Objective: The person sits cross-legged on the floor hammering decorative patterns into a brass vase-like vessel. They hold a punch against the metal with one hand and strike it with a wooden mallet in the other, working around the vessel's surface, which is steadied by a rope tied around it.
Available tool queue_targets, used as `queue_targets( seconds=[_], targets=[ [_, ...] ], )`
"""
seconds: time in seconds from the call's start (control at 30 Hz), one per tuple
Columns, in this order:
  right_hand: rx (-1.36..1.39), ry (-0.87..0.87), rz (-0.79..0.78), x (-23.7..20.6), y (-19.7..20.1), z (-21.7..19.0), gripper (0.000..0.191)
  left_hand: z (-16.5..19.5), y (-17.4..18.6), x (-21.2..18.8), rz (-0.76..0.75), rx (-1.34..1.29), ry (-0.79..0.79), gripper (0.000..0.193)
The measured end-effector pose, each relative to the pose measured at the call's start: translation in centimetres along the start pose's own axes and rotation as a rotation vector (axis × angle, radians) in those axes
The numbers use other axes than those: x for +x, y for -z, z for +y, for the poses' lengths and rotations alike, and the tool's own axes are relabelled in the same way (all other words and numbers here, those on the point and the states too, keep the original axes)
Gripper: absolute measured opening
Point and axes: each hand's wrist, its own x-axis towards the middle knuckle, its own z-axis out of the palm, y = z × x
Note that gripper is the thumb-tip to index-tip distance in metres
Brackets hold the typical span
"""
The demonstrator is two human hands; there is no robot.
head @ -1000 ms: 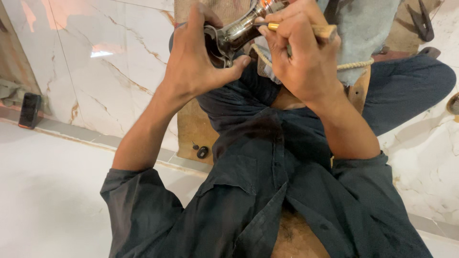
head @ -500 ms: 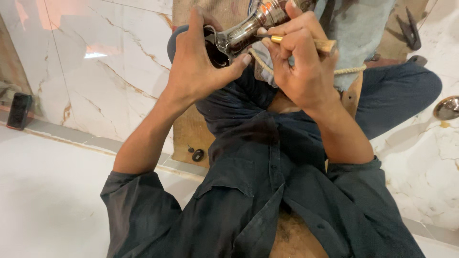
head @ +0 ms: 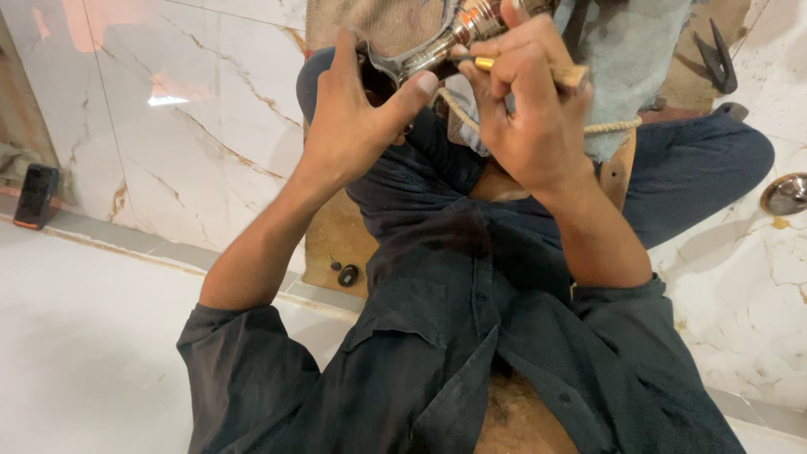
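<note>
My left hand (head: 357, 118) grips the dark round end of a shiny metal piece (head: 437, 46) held up near the top of the head view, thumb pressed along its side. My right hand (head: 525, 109) is closed around a slim tool with a brass-coloured tip and wooden handle (head: 572, 77), its tip against the metal piece. A twisted rope (head: 605, 129) runs behind the right hand, over a pale blue cloth (head: 626, 63). I sit cross-legged in dark clothes on a brown mat.
Glossy marble floor tiles (head: 168, 126) lie to the left and right. A black phone (head: 35, 195) lies at the far left. Small dark round bits (head: 346, 274) rest on the mat edge. Black pliers (head: 716, 55) and a round metal drain cover (head: 786, 193) are at the right.
The view has shifted slightly, so both hands with the metal piece sit a little higher and further right in the frame. The grips look the same.
</note>
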Motion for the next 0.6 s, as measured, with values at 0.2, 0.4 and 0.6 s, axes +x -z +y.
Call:
queue_targets(
  seconds=[0.2,0.4,0.6],
  targets=[
    [0.061,-0.02,-0.004,-0.5,0.0,0.4,0.034,0.6,0.7,-0.5,0.054,0.263,-0.279,0.085],
    [0.065,0.006,-0.015,-0.1,0.5,0.4,0.036,-0.1,2.8,0.5,-0.023,0.759,-0.863,0.067],
    [0.015,-0.016,-0.038,0.8,0.7,-0.5,0.039,-1.2,3.6,1.7,-0.037,0.92,-0.983,0.057]
  ],
)
